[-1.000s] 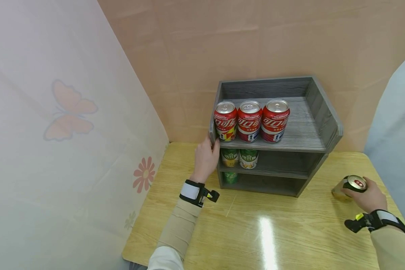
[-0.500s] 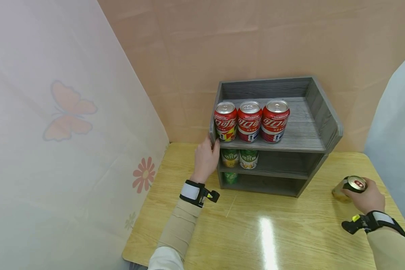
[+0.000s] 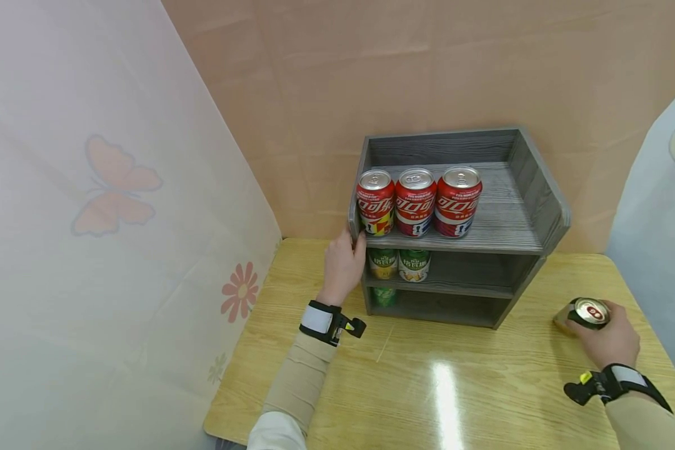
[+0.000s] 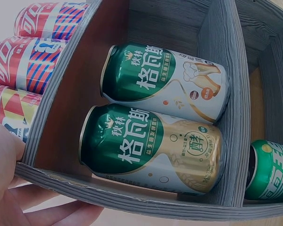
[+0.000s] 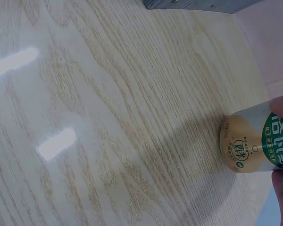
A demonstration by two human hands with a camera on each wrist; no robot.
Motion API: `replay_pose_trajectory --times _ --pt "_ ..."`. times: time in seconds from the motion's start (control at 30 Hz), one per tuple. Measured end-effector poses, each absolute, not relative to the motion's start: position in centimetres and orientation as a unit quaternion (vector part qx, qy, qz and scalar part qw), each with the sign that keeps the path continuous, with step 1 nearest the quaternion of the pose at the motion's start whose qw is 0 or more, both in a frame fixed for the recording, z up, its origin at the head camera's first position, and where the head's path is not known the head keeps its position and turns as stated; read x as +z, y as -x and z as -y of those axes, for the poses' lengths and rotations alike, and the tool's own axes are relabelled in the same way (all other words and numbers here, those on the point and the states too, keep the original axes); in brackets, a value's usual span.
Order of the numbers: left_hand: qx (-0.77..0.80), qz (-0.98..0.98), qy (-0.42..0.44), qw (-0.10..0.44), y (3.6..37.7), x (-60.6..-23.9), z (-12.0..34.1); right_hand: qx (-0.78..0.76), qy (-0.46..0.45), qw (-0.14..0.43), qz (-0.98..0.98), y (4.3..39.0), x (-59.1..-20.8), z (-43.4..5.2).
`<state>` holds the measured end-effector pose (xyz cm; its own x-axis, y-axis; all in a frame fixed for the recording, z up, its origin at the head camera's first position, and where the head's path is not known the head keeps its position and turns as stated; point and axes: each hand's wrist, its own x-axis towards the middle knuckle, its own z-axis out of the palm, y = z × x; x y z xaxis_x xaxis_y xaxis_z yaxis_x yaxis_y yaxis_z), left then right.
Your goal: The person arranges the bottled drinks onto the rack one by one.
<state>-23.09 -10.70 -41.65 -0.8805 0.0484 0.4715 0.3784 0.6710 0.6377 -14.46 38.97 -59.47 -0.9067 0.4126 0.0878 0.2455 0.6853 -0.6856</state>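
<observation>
My left hand grips the left side panel of a grey wooden shelf. In the left wrist view, its fingers lie along the outside of that panel. Far to the right, my right hand holds a green-and-gold drink can between thumb and fingers. Its gold lower end shows in the right wrist view, close to the tabletop; whether it touches I cannot tell. Two similar green-topped cans, one gold and one white, stand side by side on the middle shelf.
Three red cola cans line the left of the top shelf. A green can stands at the bottom left, partly hidden. The shelf rests on a wooden table, with a tan backdrop behind and pale cloth walls on both sides.
My right hand and wrist have shifted slightly left and toward me, and the held can's top has moved slightly toward me. The left hand and shelf stay put.
</observation>
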Motion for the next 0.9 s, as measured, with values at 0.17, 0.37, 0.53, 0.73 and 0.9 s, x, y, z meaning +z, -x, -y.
replay_pose_trajectory --times 0.17,0.37,0.53,0.73,0.9 --pt "-0.386 0.890 0.118 0.211 23.1 -41.6 10.7 0.360 0.189 0.119 0.906 14.4 -59.4 -38.8" --pt "-0.383 0.891 0.118 0.211 23.2 -41.7 10.7 0.359 0.203 0.120 0.903 14.2 -58.4 -38.4" --pt "-0.387 0.889 0.119 0.211 23.2 -41.7 10.7 0.360 0.190 0.145 0.902 14.3 -57.2 -38.4" --pt "-0.386 0.889 0.123 0.214 23.2 -41.7 10.7 0.367 0.206 0.179 0.890 14.9 -55.2 -38.0" --pt "-0.385 0.889 0.125 0.215 23.1 -41.7 10.7 0.371 0.223 0.230 0.872 15.4 -52.9 -37.5"
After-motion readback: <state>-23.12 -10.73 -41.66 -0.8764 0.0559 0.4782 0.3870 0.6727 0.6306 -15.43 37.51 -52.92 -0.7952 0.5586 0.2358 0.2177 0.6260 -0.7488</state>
